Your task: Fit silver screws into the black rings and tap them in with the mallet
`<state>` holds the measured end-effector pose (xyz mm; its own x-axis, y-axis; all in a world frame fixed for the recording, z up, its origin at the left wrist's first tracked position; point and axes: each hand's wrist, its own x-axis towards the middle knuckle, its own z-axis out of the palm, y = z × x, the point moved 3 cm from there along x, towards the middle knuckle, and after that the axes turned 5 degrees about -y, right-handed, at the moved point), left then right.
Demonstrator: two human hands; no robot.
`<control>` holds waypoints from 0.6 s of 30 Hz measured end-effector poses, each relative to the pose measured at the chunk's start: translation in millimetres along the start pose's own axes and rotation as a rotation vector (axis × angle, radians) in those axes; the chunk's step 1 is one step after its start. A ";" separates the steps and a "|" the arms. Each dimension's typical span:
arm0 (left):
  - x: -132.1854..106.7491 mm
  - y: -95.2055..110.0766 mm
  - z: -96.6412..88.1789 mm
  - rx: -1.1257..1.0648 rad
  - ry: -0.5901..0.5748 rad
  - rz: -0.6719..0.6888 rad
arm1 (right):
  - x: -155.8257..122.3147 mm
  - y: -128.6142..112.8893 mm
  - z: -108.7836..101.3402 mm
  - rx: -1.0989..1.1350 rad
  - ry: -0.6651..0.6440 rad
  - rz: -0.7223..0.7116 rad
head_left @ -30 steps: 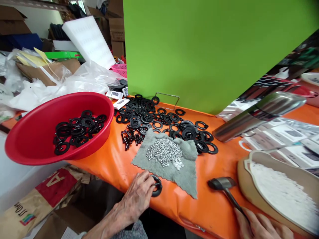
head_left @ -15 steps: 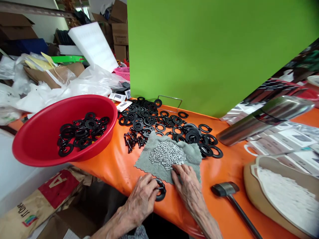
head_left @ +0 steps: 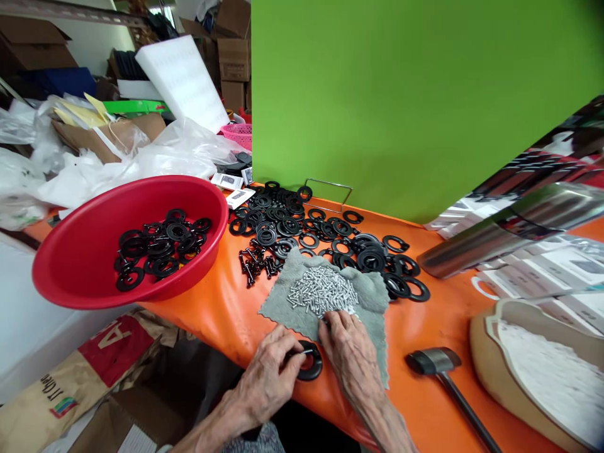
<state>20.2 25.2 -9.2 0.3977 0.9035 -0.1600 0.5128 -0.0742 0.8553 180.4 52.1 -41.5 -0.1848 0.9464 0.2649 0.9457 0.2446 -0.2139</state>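
My left hand (head_left: 272,372) pinches a black ring (head_left: 310,371) near the table's front edge; a small dark bar shows at the ring's opening, by my fingertips. My right hand (head_left: 352,352) rests on the near side of a grey cloth (head_left: 276,304), its fingers curled together at the edge of a pile of small silver pins (head_left: 323,290). Whatever lies between those fingertips is hidden. Behind the cloth, many black rings (head_left: 370,257) lie heaped, with small black bolt-like parts (head_left: 255,259) at their left.
At left stands a red basin (head_left: 70,267) holding more black parts. To the right lie a black-headed mallet (head_left: 436,360), a tan container (head_left: 486,358) of white material and a steel cylinder (head_left: 476,246). A green panel (head_left: 401,107) rises behind the orange table (head_left: 202,314).
The view has shifted slightly, moving most things rightward. My right hand's fingers have drawn together at the pile's near edge. My left hand still has the black ring, now lying a little flatter.
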 end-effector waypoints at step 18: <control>0.4 4.4 -10.5 -0.574 -0.137 -0.104 | -29.4 16.3 -4.3 0.160 0.047 0.028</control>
<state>14.7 29.7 -0.4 0.4812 0.8283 -0.2869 0.0764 0.2865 0.9550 202.5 27.4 -48.7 -0.1429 0.9433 0.2995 0.8949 0.2524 -0.3680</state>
